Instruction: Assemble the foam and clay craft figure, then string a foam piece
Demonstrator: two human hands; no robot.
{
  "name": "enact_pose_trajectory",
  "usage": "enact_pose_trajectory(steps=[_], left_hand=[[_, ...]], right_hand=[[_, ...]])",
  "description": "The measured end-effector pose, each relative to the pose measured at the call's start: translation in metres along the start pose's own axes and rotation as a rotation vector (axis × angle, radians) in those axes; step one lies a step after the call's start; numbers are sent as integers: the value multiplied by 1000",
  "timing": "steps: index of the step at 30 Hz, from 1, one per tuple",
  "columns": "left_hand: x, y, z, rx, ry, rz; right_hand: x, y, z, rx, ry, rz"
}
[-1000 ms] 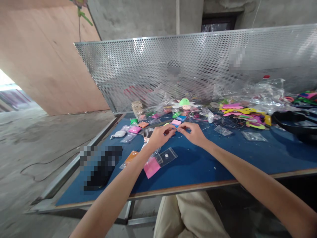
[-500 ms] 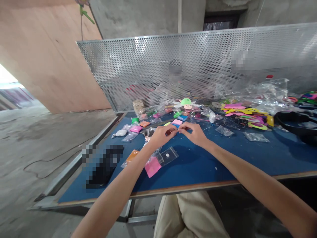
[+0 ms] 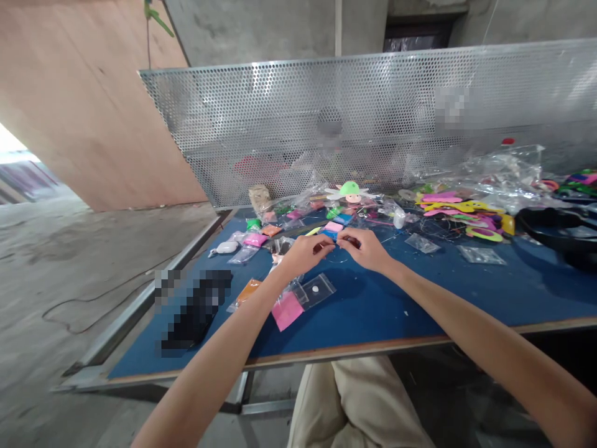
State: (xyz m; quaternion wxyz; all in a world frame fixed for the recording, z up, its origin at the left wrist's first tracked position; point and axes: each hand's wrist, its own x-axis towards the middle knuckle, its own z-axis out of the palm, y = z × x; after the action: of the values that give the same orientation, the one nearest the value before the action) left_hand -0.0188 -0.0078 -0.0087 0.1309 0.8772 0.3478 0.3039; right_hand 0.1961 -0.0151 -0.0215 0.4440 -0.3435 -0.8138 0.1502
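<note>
My left hand and my right hand meet fingertip to fingertip above the blue tabletop, both closed in a pinch. What lies between the fingertips is too small to make out. Just behind them is a small blue packet with a pink piece beside it; I cannot tell whether the fingers touch either. Under and beside my left forearm lie a pink packet, a clear zip bag with a small white disc in it, and an orange packet.
A figure with a green cap stands at the back before a perforated metal panel. Flat foam cutouts pile up at the right, near a black strap. A white case and a blurred dark object lie left.
Both hands keep their pinched pose, with the fingertips shifting only slightly; a little more of the blue packet shows behind them. The whole view has tilted a touch.
</note>
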Motion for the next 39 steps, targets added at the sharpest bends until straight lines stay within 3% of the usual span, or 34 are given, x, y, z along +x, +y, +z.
enact_pose_trajectory(steps=[21,39], left_hand=[[0,5,-4,65,-34,46],[1,4,-2,194,4,61]], right_hand=[[-1,-4,-2,-34,-21,-54],[0,0,0,-30,-32,-50]])
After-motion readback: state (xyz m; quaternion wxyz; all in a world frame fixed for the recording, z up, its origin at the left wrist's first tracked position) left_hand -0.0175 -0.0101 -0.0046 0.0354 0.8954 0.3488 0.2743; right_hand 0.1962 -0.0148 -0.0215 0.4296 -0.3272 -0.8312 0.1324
